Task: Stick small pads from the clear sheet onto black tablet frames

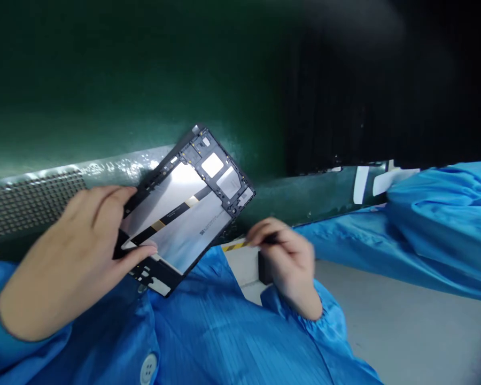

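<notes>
My left hand [70, 256] grips the lower left edge of an opened tablet frame [186, 200], thumb on its silver inner plate, fingers wrapped over the dark rim. The frame is tilted and held above my blue smock [208, 331]. A black strip with gold bands crosses the plate. My right hand [288, 262] hangs lower to the right, fingers curled and pinched round something small and dark, blurred by motion. A dark block [264, 267] sits just behind that hand.
A green conveyor surface [144, 80] runs across the back, edged by a perforated metal rail [28, 198]. A pale floor [404, 326] shows at the lower right. Another blue sleeve [425, 224] lies along the right side, with white tape pieces [361, 184] near it.
</notes>
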`<state>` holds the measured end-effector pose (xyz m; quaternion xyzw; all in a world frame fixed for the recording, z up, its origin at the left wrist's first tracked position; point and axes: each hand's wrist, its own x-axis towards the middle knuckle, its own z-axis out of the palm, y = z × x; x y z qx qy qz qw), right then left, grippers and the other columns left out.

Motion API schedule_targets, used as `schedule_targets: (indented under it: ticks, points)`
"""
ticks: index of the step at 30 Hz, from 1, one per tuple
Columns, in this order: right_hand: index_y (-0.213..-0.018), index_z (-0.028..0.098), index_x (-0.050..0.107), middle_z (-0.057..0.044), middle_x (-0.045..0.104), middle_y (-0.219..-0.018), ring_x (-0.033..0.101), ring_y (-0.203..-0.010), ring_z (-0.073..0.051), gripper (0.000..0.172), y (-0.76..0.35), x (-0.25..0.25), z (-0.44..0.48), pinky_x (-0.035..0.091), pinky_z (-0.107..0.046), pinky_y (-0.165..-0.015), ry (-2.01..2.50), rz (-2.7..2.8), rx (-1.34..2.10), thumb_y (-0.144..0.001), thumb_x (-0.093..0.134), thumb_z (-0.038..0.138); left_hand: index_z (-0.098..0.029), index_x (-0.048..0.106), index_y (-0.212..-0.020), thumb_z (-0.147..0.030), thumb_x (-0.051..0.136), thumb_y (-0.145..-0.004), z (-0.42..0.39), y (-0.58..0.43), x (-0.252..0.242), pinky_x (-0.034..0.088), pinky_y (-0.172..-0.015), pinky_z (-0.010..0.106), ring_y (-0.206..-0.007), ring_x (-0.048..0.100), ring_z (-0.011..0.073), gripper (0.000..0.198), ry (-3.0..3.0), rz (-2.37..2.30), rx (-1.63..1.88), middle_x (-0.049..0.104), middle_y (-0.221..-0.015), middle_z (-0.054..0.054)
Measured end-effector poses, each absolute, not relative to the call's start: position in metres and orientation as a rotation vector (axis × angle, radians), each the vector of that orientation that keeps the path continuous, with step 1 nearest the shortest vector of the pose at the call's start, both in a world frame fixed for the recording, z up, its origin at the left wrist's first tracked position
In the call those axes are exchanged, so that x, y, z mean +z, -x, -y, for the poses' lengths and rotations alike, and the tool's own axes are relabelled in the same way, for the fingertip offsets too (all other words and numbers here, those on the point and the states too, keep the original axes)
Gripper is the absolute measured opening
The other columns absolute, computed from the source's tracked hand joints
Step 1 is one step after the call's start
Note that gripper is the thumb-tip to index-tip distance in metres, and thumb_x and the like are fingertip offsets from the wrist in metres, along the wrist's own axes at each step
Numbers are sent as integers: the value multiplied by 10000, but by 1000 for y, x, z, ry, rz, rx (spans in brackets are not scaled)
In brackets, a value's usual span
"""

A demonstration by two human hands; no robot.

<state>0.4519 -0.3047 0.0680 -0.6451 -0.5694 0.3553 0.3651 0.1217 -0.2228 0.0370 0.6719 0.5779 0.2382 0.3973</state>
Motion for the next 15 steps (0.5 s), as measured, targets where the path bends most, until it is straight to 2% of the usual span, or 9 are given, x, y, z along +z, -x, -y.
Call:
schedule_targets:
  ticks: [2, 4, 6, 8, 9, 11, 12, 13, 15]
  points:
    - [-1026, 240, 758, -32, 817, -860, 763, -711, -212, 93, -434, 74, 326, 616, -331, -654, 1693, 1531, 1417, -945, 724, 212, -277, 714, -1491, -652, 982, -682, 233, -129, 43, 509, -1266, 741, -1379, 626, 483, 932, -1850, -1375, 502, 723, -1443, 148]
    - [-1293, 275, 668, -62, 854, -1051, 821, -845, -239, 350, -414, 74, 348, 680, -352, -738, 1682, 1365, 1672, -974, 784, 355, -290, 708, -1479, -541, 937, -775, 242, -137, 54, 610, -1151, 635, -1301, 670, 427, 782, -1889, -1371, 576, 735, -1387, 146]
    - [-1377, 341, 581, -50, 843, -1120, 836, -948, -238, 398, -397, 70, 356, 704, -359, -807, 1648, 1131, 1563, -1026, 742, 441, -307, 708, -1451, -480, 902, -836, 243, -141, 68, 657, -1053, 542, -1249, 703, 371, 668, -1884, -1378, 696, 736, -1348, 134]
    - [-1290, 365, 595, -8, 812, -986, 813, -869, -211, 299, -388, 66, 337, 687, -320, -747, 1639, 988, 1331, -1039, 708, 480, -321, 684, -1449, -481, 855, -899, 231, -139, 80, 678, -949, 444, -1167, 733, 297, 598, -1849, -1350, 842, 740, -1319, 118]
    - [-1227, 349, 606, 0, 783, -922, 787, -814, -205, 304, -386, 66, 315, 671, -309, -707, 1641, 955, 1217, -1005, 723, 520, -327, 665, -1451, -500, 818, -934, 219, -134, 83, 675, -897, 394, -1121, 740, 257, 566, -1815, -1331, 938, 740, -1320, 109]
    - [-1112, 302, 599, -2, 727, -874, 735, -757, -204, 411, -380, 67, 248, 646, -315, -657, 1663, 938, 1037, -890, 750, 613, -327, 620, -1452, -529, 735, -999, 186, -121, 81, 652, -839, 321, -1078, 730, 195, 510, -1716, -1331, 1179, 721, -1365, 96]
    - [-1104, 286, 587, -19, 728, -946, 749, -835, -215, 447, -375, 69, 206, 666, -339, -726, 1653, 975, 1005, -876, 715, 648, -314, 601, -1447, -546, 702, -1018, 167, -112, 76, 644, -844, 304, -1097, 719, 182, 498, -1652, -1350, 1319, 696, -1407, 98]
    - [-1122, 276, 583, -26, 727, -996, 750, -881, -214, 442, -369, 73, 161, 667, -341, -762, 1644, 1017, 990, -898, 689, 642, -294, 587, -1443, -560, 706, -1018, 148, -104, 68, 638, -872, 300, -1123, 705, 178, 515, -1578, -1384, 1460, 673, -1422, 99]
    - [-1229, 253, 597, -31, 714, -1034, 737, -848, -200, 398, -353, 80, 71, 648, -332, -713, 1684, 1125, 979, -1019, 603, 592, -210, 587, -1448, -564, 708, -1022, 116, -87, 49, 650, -898, 326, -1080, 687, 177, 567, -1438, -1441, 1651, 674, -1347, 105]
